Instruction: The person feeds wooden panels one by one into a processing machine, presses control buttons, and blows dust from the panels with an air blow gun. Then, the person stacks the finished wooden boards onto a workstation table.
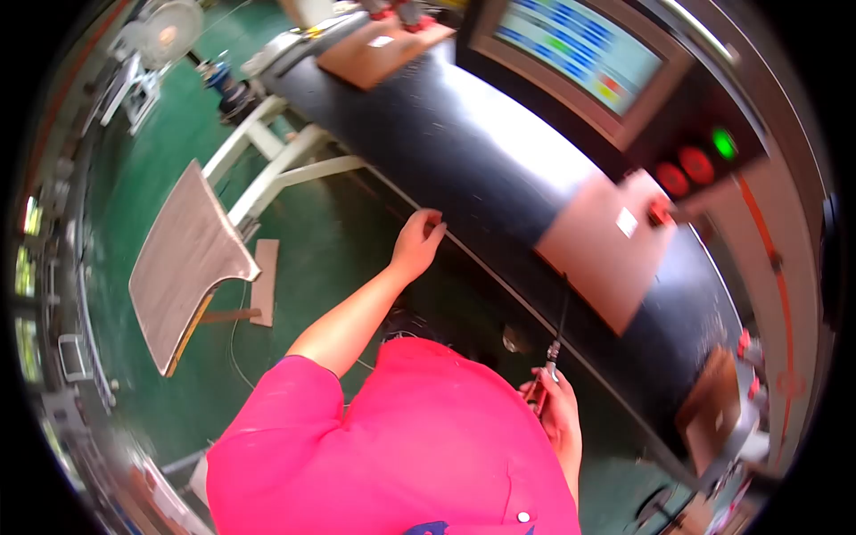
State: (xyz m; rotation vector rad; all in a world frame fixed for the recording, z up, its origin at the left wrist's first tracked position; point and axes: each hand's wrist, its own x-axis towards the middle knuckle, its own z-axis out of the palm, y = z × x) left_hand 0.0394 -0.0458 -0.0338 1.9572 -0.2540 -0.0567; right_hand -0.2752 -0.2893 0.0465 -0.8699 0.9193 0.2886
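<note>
My left hand point(417, 244) is beside the front edge of the dark machine bed point(428, 147). Its fingers curl loosely with a gap to the thumb, and nothing shows in them. Lower right, my right hand point(560, 412) is wrapped round a tool with a reddish handle, a metal collar and a long thin dark rod point(559, 328). The rod points up toward the near edge of a brown flat panel point(602, 241), which lies on the bed with a white label on it. Whether the rod tip touches the panel I cannot tell.
A screen point(584, 49) with red and green lights stands over the bed. Brown panels lie at the bed's far left point(379, 49) and right end point(713, 406). A curved board point(187, 267) rests by a white frame point(276, 160) on the green floor. A fan point(169, 34) stands upper left.
</note>
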